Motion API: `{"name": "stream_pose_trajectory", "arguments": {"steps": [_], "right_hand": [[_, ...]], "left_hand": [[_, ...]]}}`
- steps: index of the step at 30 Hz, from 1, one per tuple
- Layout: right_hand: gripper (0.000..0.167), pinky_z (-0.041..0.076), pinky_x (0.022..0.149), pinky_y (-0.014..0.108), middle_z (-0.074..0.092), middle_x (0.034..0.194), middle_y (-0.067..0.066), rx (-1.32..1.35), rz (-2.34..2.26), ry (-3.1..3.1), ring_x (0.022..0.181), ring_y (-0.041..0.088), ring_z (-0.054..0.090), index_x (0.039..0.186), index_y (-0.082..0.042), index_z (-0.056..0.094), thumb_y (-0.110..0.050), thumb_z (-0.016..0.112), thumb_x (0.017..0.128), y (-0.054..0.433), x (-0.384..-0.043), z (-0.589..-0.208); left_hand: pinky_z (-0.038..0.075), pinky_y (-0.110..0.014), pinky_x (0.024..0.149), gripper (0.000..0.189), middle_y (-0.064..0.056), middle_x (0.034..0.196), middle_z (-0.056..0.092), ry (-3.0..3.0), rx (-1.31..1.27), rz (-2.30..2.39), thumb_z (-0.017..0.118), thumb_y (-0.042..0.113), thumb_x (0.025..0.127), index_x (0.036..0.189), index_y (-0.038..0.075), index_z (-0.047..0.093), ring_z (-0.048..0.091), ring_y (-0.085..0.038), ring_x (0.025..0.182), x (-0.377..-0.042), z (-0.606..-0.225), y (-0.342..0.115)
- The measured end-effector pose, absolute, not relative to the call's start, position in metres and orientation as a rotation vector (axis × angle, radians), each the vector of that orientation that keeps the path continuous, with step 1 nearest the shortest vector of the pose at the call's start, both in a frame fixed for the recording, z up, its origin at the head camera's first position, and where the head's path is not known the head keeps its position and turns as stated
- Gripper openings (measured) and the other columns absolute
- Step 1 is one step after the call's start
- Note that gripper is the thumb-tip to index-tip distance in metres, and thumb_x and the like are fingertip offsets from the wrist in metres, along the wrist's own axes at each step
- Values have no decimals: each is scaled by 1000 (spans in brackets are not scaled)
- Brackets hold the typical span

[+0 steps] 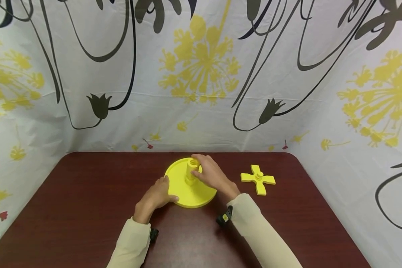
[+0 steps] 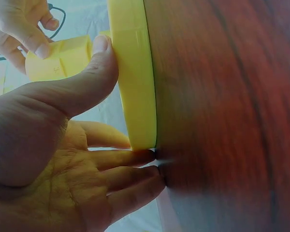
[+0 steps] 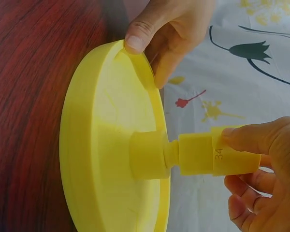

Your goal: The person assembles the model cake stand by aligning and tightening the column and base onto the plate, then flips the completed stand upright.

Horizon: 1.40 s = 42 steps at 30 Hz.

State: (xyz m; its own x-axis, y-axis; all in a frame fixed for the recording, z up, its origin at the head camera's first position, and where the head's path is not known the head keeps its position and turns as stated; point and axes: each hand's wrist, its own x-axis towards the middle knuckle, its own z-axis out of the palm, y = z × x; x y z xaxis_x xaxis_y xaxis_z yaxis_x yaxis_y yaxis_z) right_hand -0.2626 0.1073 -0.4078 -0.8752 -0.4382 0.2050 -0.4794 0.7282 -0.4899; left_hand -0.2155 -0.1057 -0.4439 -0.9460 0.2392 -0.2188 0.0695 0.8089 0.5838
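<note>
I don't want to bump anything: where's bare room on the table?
Most room: the table between its left edge and the left sleeve. Less: between the right sleeve, yellow cross and right edge. It's crowded around the yellow disc: the left hand touches it and the right hand holds a yellow tube.

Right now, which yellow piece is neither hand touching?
The cross-shaped piece, lying apart on the table, right of the others; the left hand grips the round disc, and the right hand holds the cylinder.
</note>
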Motion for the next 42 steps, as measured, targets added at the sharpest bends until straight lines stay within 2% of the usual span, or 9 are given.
{"name": "stream_pose_trajectory", "arguments": {"steps": [6,14,18,23,26,31,36,39,42], "right_hand": [[56,48,99,44,58,138,11,740,813,-2849,123,29,54,141,-5,53,-21,74,92,102,-263,-408],[61,55,80,38,61,121,10,644,676,-2826,97,22,61,137,-9,55,-41,74,89,94,-262,-414],[64,53,87,42,57,129,11,705,771,-2840,106,25,61,144,-11,50,-39,72,91,99,-262,-411],[62,44,106,45,50,145,10,922,917,-2826,130,27,52,149,-12,45,-16,72,93,106,-264,-403],[57,44,107,44,53,144,9,974,879,-2831,130,26,53,147,-10,48,-10,69,94,108,-264,-402],[57,50,98,43,57,138,8,896,803,-2864,120,25,59,148,-14,48,-15,69,95,106,-262,-405],[61,53,79,38,60,126,9,791,762,-2873,100,24,63,149,-18,47,-22,71,93,103,-260,-408],[57,51,69,33,61,118,8,706,728,-2868,87,20,61,144,-16,52,-26,73,92,102,-259,-410],[53,50,66,31,62,113,7,618,705,-2865,82,16,58,137,-15,56,-33,73,91,100,-259,-411]], "left_hand": [[37,-56,108,92,-35,155,25,2707,225,822,72,29,92,153,-12,16,36,-48,139,-216,-441,-108],[39,-56,106,90,-36,153,27,2728,237,803,72,30,92,152,-13,20,38,-48,137,-217,-441,-107],[39,-56,107,90,-36,154,26,2725,242,807,72,30,93,152,-13,19,38,-48,137,-217,-439,-107],[38,-56,107,91,-36,155,24,2718,231,798,71,31,93,152,-13,18,37,-48,138,-219,-440,-107],[38,-56,108,92,-35,155,24,2714,222,786,71,32,93,153,-12,18,37,-48,138,-220,-440,-107],[38,-56,107,92,-35,155,24,2714,220,779,72,32,92,153,-12,18,37,-48,138,-220,-440,-107],[38,-56,108,92,-35,155,23,2713,217,790,72,32,92,153,-12,18,37,-48,138,-219,-441,-106],[37,-56,109,93,-34,156,22,2704,214,795,72,32,92,153,-12,17,35,-47,139,-218,-442,-105],[37,-55,109,93,-34,156,22,2701,208,791,72,32,92,153,-11,17,35,-47,140,-218,-442,-105]]}}
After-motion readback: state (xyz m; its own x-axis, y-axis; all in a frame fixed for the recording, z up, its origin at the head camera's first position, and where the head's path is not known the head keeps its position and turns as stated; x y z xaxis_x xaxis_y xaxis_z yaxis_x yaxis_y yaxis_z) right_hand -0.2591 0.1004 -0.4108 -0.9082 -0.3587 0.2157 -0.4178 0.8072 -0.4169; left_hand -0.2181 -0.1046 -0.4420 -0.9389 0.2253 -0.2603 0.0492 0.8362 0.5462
